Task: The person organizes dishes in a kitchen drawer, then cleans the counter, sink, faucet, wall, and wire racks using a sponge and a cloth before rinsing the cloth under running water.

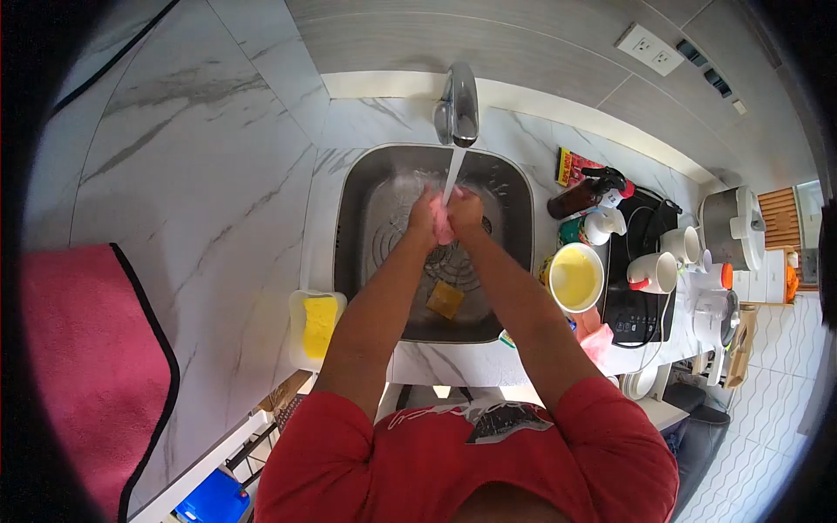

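Observation:
Water runs from the chrome faucet (459, 105) onto a pink cloth (442, 222) held between both hands. My left hand (424, 213) is closed on the cloth's left side. On its other side my right hand (465, 210) grips it too, fingers partly hidden by the water and cloth. Both hands are inside the steel sink (345, 235), above its floor. Lower in the basin, apart from the hands, lies a yellowish-brown square sponge (445, 299). The drain area is partly covered by the hands.
A yellow sponge (320, 324) sits in a white tub (299, 336) left of the sink. To the right stand a yellow-lined bowl (575, 277), a dark spray bottle (575, 200), white mugs (652, 272) and a rice cooker (731, 228). A pink mat (91, 366) lies far left.

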{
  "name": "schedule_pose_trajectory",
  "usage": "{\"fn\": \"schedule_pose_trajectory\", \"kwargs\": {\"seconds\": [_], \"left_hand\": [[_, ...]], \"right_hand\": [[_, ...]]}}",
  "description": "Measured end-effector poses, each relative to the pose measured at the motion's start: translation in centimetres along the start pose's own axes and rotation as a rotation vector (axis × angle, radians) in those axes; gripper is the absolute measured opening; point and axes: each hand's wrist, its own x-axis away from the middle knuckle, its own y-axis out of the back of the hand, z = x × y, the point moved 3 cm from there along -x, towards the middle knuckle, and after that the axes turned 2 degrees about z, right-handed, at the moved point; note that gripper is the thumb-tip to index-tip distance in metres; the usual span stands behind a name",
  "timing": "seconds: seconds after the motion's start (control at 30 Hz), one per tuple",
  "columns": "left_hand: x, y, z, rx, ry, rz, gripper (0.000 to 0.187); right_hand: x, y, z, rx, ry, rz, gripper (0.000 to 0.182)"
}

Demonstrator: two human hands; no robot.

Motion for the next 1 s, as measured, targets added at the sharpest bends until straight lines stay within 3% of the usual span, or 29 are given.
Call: {"fn": "schedule_pose_trajectory", "kwargs": {"seconds": [0.07, 0.1, 0.17, 0.2, 0.27, 0.3, 0.37, 0.5, 0.57, 0.6, 0.67, 0.7, 0.77, 0.9, 0.97, 1.0], "left_hand": [[3.1, -2.6, -3.0, 0.351, -0.029, 0.585, 0.050], [2.4, -1.9, -2.6, 0.357, -0.029, 0.584, 0.050], [0.6, 0.8, -1.4, 0.334, -0.069, -0.068, 0.051], [1.1, 0.8, -1.5, 0.336, -0.070, -0.067, 0.051], [5.9, -1.3, -3.2, 0.230, 0.188, -0.085, 0.050], [5.1, -1.1, -2.3, 0.233, 0.189, -0.087, 0.050], [1.9, 0.0, -0.4, 0.442, 0.006, -0.062, 0.050], [1.6, -0.1, -0.1, 0.390, -0.155, 0.009, 0.044], [2.9, -0.9, -1.3, 0.206, -0.249, -0.007, 0.040], [3.3, -0.9, -1.6, 0.206, -0.250, -0.004, 0.040], [4.4, -0.4, -2.5, -0.129, -0.226, -0.037, 0.034], [5.1, -0.1, -3.0, -0.130, -0.229, -0.036, 0.034], [7.7, -1.0, -4.5, -0.224, -0.277, 0.256, 0.030], [10.6, -2.1, -5.9, -0.080, -0.237, 0.216, 0.037], [10.9, -1.8, -6.6, -0.435, -0.340, 0.174, 0.043], [11.1, -1.6, -6.7, -0.435, -0.345, 0.171, 0.043]], "right_hand": [[0.3, 0.4, 0.7, -0.188, -0.235, 0.069, 0.031], [0.5, 0.3, 0.9, -0.247, -0.313, 0.090, 0.031], [1.2, -1.6, 0.5, -0.997, -0.559, 0.070, 0.031], [1.2, -2.4, 0.0, -0.995, -0.558, 0.071, 0.031], [2.3, -0.6, 2.3, -1.077, -0.643, 0.109, 0.033], [3.2, 1.7, 4.4, -1.104, -0.695, 0.138, 0.034], [4.0, 3.2, 6.4, -1.125, -0.743, 0.173, 0.036], [4.1, 0.1, 2.7, -1.269, -0.628, 0.245, 0.052], [5.5, 1.8, 5.8, -1.568, -0.791, 0.594, 0.057], [5.7, 3.3, 7.0, -1.567, -0.789, 0.592, 0.057], [7.0, 5.6, 9.2, -1.440, -0.873, 1.047, 0.054], [7.0, 5.6, 8.8, -1.440, -0.870, 1.047, 0.054], [7.1, 4.9, 7.5, -1.322, -0.779, 1.145, 0.044], [7.4, 3.7, 6.8, -1.237, -0.550, 1.381, 0.041], [7.9, 3.0, 7.5, -1.347, -0.628, 1.560, 0.027], [8.1, 2.7, 7.6, -1.344, -0.624, 1.564, 0.027]]}}
